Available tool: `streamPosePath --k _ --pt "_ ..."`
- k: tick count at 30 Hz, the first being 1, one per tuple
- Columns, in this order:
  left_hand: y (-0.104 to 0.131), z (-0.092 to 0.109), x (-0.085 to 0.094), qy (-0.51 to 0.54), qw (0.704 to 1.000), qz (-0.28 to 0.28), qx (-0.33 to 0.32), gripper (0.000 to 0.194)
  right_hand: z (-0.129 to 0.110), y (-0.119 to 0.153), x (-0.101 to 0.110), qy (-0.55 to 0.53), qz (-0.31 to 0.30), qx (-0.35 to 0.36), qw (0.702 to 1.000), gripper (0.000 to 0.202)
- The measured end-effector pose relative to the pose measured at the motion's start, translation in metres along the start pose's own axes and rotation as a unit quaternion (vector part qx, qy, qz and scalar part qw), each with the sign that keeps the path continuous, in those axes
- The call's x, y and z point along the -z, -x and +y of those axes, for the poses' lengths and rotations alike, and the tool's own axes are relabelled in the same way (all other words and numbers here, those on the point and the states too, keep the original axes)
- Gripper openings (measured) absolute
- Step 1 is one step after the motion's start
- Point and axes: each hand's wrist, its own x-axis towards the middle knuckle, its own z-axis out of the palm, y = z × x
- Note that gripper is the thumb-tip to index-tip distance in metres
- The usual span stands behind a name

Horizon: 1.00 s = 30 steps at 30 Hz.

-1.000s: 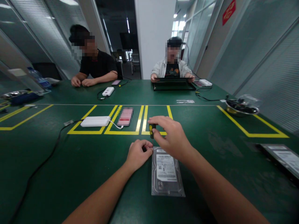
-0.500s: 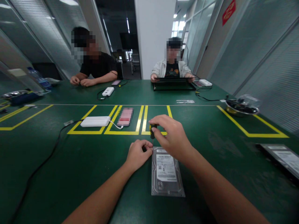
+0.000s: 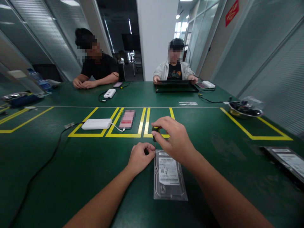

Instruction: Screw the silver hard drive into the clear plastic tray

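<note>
A: Hand pose?
B: Right hand [image 3: 177,141] arched over the far left corner of the hard drive [image 3: 169,175], fingers pinched on the black-and-yellow handle of a small screwdriver [image 3: 155,133] held upright. Left hand [image 3: 140,155] curled shut, knuckles touching that corner.

A: Anything obscured?
B: Screwdriver tip hidden between the hands; contact with a screw cannot be told.

A: Room around?
B: Drive lies flat, label up, mid-desk [image 3: 71,164], near edge close below. Second drive [image 3: 288,163] well apart right, cut off by the frame.
</note>
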Motion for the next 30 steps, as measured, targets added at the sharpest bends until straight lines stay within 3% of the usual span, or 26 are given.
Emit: streamPosePath --k 30 --pt "-0.0002 -0.0011 -0.0003 0.014 1.0 0.0 0.002 0.005 0.0016 0.0011 -0.0034 0.004 0.012 0.013 1.0 0.018"
